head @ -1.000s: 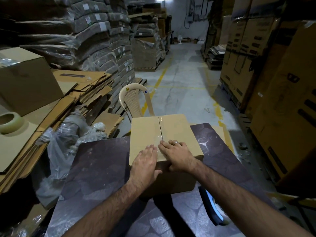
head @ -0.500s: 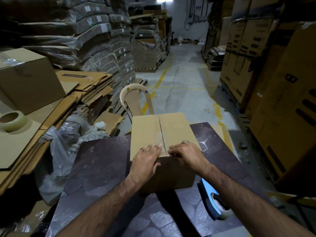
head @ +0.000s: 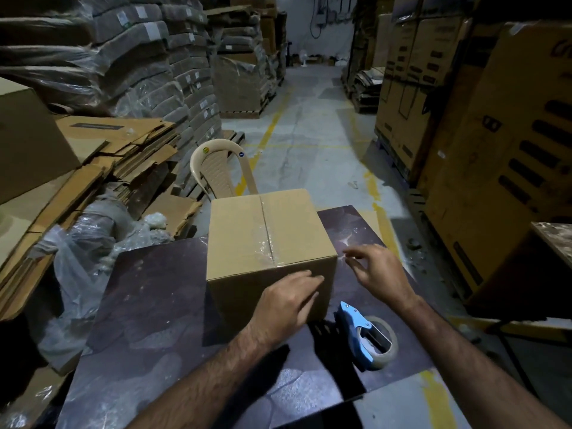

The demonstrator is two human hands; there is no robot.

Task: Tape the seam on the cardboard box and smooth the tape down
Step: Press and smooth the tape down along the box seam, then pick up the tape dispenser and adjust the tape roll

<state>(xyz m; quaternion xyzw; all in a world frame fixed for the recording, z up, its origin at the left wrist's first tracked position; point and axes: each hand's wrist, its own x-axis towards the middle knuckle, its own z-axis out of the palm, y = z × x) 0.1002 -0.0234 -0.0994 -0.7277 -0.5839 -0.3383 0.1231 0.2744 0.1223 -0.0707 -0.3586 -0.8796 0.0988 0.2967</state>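
Observation:
A closed cardboard box stands on the dark table. Clear tape runs along its top seam and shines near the front edge. My left hand lies flat against the box's near face, fingers pointing right. Off the box's right side, my right hand hovers above the table with its fingers spread and holds nothing. A blue tape dispenser with a roll lies on the table just right of my left wrist.
A beige plastic chair stands behind the box. Flattened cardboard and plastic wrap pile up at the left. Tall stacked cartons line the right side, with a concrete aisle between.
Both hands have left the box top. The left one slid down onto the front face, and the right one swung off to the right side. The box looks turned slightly.

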